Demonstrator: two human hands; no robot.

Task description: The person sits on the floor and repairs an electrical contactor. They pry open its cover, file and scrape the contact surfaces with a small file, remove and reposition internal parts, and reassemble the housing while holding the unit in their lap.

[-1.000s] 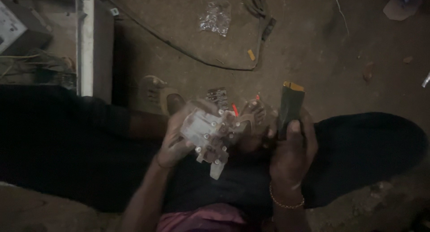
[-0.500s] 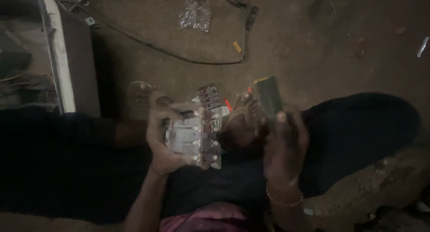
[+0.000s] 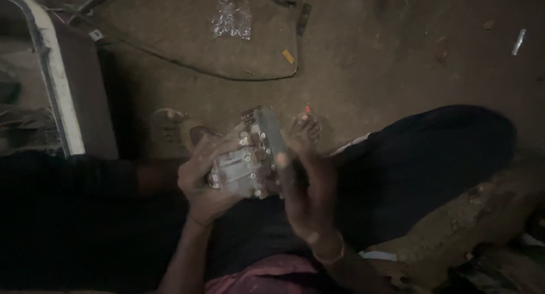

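I cup the grey metal-and-plastic electrical block (image 3: 245,166) in my left hand (image 3: 204,183); my right hand (image 3: 304,183) clasps its edge, steadying it.

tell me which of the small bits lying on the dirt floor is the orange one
The short orange piece beside the black cable. The crumpled clear wrapper is shiny and transparent; the stick at far right is pale white.

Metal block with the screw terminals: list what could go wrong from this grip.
1. The metal block is held above the lap between the left hand and right hand; a slip could drop it near the bare toes.
2. Dim light and blur may hide small parts.
3. The black cable on the floor could snag a foot.
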